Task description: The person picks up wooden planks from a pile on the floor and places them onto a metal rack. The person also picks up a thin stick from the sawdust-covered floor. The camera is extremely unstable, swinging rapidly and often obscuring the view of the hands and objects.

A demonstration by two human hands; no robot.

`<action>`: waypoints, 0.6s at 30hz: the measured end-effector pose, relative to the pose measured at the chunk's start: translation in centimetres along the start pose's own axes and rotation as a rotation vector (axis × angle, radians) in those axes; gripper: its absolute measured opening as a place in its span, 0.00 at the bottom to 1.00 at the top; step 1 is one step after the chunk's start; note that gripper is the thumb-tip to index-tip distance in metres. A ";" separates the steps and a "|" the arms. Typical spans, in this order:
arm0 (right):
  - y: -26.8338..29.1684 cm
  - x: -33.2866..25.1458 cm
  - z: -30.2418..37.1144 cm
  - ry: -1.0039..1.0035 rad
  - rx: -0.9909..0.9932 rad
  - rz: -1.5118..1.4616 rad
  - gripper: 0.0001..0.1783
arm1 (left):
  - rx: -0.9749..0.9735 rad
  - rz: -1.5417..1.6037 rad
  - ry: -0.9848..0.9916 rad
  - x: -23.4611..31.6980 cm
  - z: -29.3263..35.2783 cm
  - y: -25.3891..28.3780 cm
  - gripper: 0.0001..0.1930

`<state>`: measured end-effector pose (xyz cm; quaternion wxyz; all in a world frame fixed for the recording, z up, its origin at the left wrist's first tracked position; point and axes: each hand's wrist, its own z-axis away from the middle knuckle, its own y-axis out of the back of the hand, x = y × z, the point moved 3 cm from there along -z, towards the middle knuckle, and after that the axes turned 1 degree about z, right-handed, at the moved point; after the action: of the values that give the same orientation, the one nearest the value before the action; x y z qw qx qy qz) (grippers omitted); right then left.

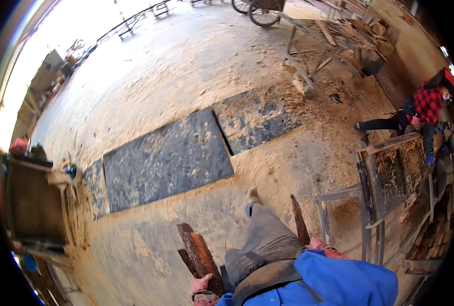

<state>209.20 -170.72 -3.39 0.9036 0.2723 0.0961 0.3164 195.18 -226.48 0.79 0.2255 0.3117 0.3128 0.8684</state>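
At the lower edge, my left hand (201, 283) is closed on several rough bark-edged wood slabs (202, 253). They point up and away beside my left leg, one with an orange-brown face. On the other side of my body, my right hand (316, 244) is closed at the lower end of a narrow dark strip of bark-edged wood (299, 220). My leg and blue jacket partly hide this hand. Between the two bundles one shoe (253, 195) shows on the dusty floor.
Dark metal plates (168, 158) lie in the sawdust-strewn floor ahead. Metal frames (372, 204) stand at right, where a person in a red checked top (428, 104) works. A dark box-like bench (35, 199) is at left; a wheeled cart (264, 11) and a stand (301, 56) are farther off.
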 end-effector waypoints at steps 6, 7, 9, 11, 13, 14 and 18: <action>17.3 -10.7 -6.8 0.058 0.060 -0.087 0.27 | -0.162 0.048 0.045 20.0 -1.8 -1.2 0.37; 18.9 -11.5 -8.5 0.063 0.082 -0.081 0.26 | -0.239 0.082 0.075 24.3 -0.4 -1.0 0.37; 23.6 -13.9 -12.5 0.093 0.095 -0.118 0.24 | -0.381 0.151 0.173 30.0 1.0 -0.5 0.36; 28.5 -16.3 -16.5 0.124 0.217 -0.064 0.24 | -0.401 0.142 0.183 32.9 -1.1 -1.6 0.36; 34.6 -19.7 -18.3 0.128 0.228 -0.115 0.24 | -0.385 0.110 0.176 35.2 -3.9 -2.4 0.37; 37.0 -20.8 -19.5 0.126 0.257 -0.137 0.24 | -0.384 0.081 0.168 36.7 -5.4 -2.9 0.37; 44.1 -24.7 -24.2 0.052 0.284 -0.175 0.24 | -0.354 -0.016 0.149 42.7 -12.4 -3.9 0.37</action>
<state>158.63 -147.00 0.83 0.8772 0.3798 0.1867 0.2267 157.44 -203.65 7.67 0.2598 0.1998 0.1735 0.9287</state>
